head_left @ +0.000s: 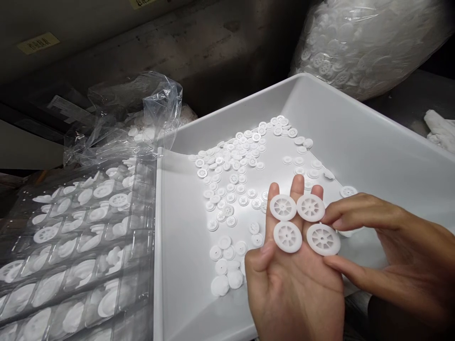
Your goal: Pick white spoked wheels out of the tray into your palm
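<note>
My left hand (295,270) is palm up above a pale grey bin (181,284), its fingers extended. Several white spoked wheels (287,236) lie across its palm and fingers in two rows. From the right, my right hand (387,241) has its thumb and fingertips at the edges of the lower right wheel (323,239), which rests on the left hand. Inside the bin, many small white wheels (233,178) are scattered over the floor, with plain white discs (220,286) nearer the front.
Clear compartment trays (144,284) filled with white parts stand left of the bin. An open plastic bag (163,109) holding white pieces is behind them. A large bag of white wheels (369,47) sits at the back right, with a white cloth (441,130) at the right edge.
</note>
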### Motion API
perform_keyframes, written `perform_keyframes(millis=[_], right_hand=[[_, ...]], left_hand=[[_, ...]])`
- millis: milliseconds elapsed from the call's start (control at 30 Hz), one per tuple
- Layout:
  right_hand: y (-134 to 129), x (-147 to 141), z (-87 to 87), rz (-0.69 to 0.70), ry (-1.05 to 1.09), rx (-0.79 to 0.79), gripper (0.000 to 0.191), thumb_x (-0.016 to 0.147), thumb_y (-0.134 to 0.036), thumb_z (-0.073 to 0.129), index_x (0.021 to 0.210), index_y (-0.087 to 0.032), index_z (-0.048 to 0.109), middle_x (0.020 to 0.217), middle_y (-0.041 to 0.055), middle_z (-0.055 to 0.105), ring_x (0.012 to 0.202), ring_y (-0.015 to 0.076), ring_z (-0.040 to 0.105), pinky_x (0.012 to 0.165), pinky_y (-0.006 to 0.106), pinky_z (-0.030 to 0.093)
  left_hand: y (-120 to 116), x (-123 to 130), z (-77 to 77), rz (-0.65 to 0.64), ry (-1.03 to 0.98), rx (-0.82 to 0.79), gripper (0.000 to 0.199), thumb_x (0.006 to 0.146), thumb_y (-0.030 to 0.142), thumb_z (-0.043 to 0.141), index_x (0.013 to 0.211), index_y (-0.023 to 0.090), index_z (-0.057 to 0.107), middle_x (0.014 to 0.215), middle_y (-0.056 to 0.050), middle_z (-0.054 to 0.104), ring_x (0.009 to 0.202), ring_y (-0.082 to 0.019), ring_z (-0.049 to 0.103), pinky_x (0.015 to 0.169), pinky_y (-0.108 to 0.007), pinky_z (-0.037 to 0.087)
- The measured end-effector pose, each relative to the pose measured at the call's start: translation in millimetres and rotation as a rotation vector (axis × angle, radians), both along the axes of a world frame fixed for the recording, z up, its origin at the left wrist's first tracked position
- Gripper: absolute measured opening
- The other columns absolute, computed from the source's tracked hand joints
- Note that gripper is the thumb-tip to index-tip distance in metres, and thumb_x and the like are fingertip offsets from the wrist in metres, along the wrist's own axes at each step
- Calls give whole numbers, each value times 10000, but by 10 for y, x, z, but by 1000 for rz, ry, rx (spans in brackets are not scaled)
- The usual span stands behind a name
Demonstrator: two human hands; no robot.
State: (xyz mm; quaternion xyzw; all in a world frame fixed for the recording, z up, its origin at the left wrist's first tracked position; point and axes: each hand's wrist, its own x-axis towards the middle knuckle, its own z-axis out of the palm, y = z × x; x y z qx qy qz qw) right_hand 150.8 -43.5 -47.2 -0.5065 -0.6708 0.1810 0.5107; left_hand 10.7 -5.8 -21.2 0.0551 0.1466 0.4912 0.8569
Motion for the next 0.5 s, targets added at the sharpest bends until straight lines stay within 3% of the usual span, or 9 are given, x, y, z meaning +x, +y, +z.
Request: perform_keyframes(millis=[300, 500], right_hand=[[16, 13, -19, 52, -2, 10, 448, 812, -156, 814, 1208, -232, 619, 1138, 50, 652, 1113, 259, 620, 923, 356, 579], [22, 1, -24, 1, 29, 13, 457, 819, -199, 822, 1227, -254, 624, 1107, 40, 666, 1079, 259, 638, 911, 375, 559]], left_hand=[[13, -2, -14, -17, -44, 32, 480, 920, 445, 449, 1327, 341, 682, 1451, 46, 600, 1403, -170, 503, 1114, -234, 465], [25, -9, 8, -21, -41, -7, 471, 913, 432, 454, 1302, 331, 701, 1430, 38, 614, 1372, -164, 537, 1099, -242, 484]])
